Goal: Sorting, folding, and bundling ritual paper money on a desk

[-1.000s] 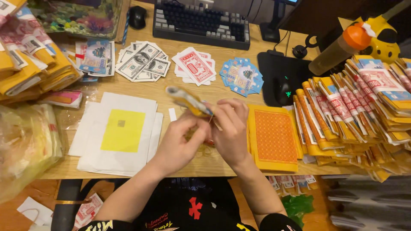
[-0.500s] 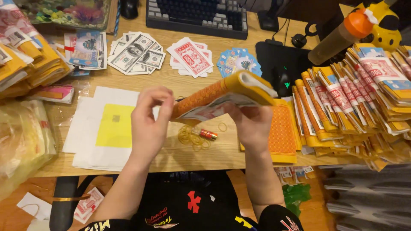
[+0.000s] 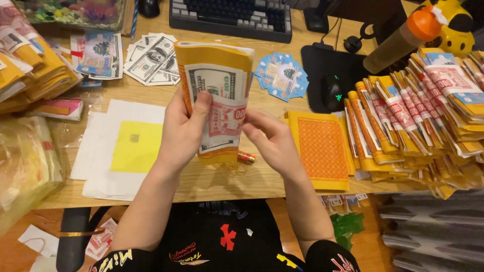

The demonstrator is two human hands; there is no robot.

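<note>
Gripping a thick yellow bundle of paper notes [image 3: 217, 95], the left hand [image 3: 184, 133] has its fingers curled behind the stack and its thumb pressed flat across the front face, so it is closed firmly on the bundle's left side. The bundle stands upright above the desk, its folded yellow top toward the keyboard [image 3: 232, 17] and its lower edge just over the wooden desk [image 3: 212, 179]. The right hand [image 3: 275, 143] is half open, fingers loosely bent, with its fingertips touching the bundle's lower right part near the pink band; whether it truly pinches the paper cannot be told.

Below the bundle a small red cylinder [image 3: 246, 157] lies on the desk, just beside the right hand. To the right, touching distance from that hand, lies a flat orange-patterned sheet stack [image 3: 322, 148], and beyond it a leaning row of banded yellow bundles [image 3: 418, 111] fills the desk's right end up to its front edge. On the left sits a white paper pile with a yellow square [image 3: 126, 146], with bare wood between it and the left forearm. Loose banknote-style papers [image 3: 151, 58] and a fan of blue cards [image 3: 280, 75] lie farther back. A black mouse [image 3: 333, 92] rests on its pad. Open wood remains mostly along the near edge beneath the hands.
</note>
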